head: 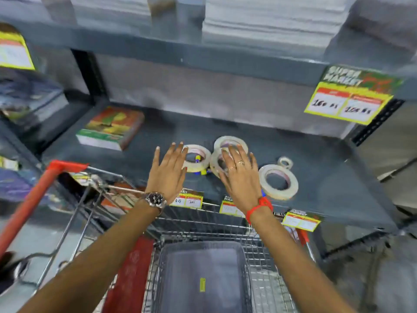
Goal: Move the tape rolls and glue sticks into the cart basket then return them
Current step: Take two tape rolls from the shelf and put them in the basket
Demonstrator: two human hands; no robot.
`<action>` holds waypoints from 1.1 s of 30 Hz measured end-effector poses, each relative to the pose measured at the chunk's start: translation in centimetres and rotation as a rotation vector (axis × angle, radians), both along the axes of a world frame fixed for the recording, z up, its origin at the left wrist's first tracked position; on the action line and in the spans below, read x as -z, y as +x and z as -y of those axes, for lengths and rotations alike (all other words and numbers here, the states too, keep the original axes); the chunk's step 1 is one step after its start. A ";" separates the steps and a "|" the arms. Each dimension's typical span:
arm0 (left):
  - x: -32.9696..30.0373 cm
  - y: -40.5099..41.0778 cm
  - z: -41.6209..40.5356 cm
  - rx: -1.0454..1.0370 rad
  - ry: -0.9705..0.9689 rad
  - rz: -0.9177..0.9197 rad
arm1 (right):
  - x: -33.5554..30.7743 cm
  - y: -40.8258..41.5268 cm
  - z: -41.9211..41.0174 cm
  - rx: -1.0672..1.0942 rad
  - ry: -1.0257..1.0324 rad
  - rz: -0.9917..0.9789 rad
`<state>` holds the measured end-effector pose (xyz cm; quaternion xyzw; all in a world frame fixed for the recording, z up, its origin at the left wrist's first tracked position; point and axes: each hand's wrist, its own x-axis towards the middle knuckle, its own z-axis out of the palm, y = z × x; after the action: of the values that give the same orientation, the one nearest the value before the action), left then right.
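Note:
Several white tape rolls lie on a dark grey shelf (320, 177). One roll (198, 158) sits just right of my left hand (168, 170), whose fingers are spread flat above the shelf. My right hand (240, 175), also spread, hovers over two overlapping rolls (230, 142). A bigger roll (278, 181) lies to its right, with a tiny roll (285, 163) behind it. Small blue and yellow glue sticks (199, 170) peek out between the rolls. The wire cart basket (259, 256) stands below the shelf's front edge.
A colourful boxed pack (110, 128) lies at the shelf's back left. Price tags (348, 99) hang from the shelf above and along the front edge. The cart's red handle (33, 199) slants at the left. A grey tray (203, 279) lies in the basket.

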<state>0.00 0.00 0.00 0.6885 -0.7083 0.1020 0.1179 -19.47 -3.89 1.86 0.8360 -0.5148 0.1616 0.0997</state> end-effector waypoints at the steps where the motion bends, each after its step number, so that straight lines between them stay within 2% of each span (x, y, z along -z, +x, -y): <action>1: 0.8 0.2 0.7 0.002 0.029 0.007 | 0.6 0.3 0.5 0.016 0.060 -0.008; 5: 2.7 0.5 3.4 -0.011 0.222 -0.049 | 3.1 0.8 2.1 0.047 0.247 -0.047; 10: 3.9 1.1 5.9 0.013 0.299 0.014 | 3.7 1.3 3.2 0.119 0.328 -0.188; 17: 4.5 1.6 6.2 0.081 0.211 0.106 | 4.5 2.0 3.2 0.168 0.288 -0.118; 20: 3.9 1.5 4.0 0.083 0.095 0.190 | 4.8 2.0 1.5 0.140 0.142 -0.001; 23: 3.8 0.8 -0.2 0.058 0.002 0.129 | 6.6 1.1 -2.3 0.102 -0.026 0.119; 26: 5.4 -0.1 -5.6 0.038 -0.089 0.040 | 9.7 -0.4 -7.4 0.040 -0.039 0.197; 28: 7.5 -0.9 -9.5 0.050 -0.102 -0.006 | 12.6 -1.5 -10.9 -0.012 0.012 0.181; 30: 10.5 -1.7 -12.6 0.076 -0.065 -0.012 | 16.4 -2.8 -13.7 -0.044 0.129 0.074; 33: 15.2 -2.9 -14.9 0.088 0.158 -0.009 | 20.6 -4.0 -15.7 0.008 0.501 -0.181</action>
<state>-2.89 14.91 -15.16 0.6641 -0.7433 0.0373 0.0705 -23.50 11.77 -18.76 0.8437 -0.5310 -0.0468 -0.0640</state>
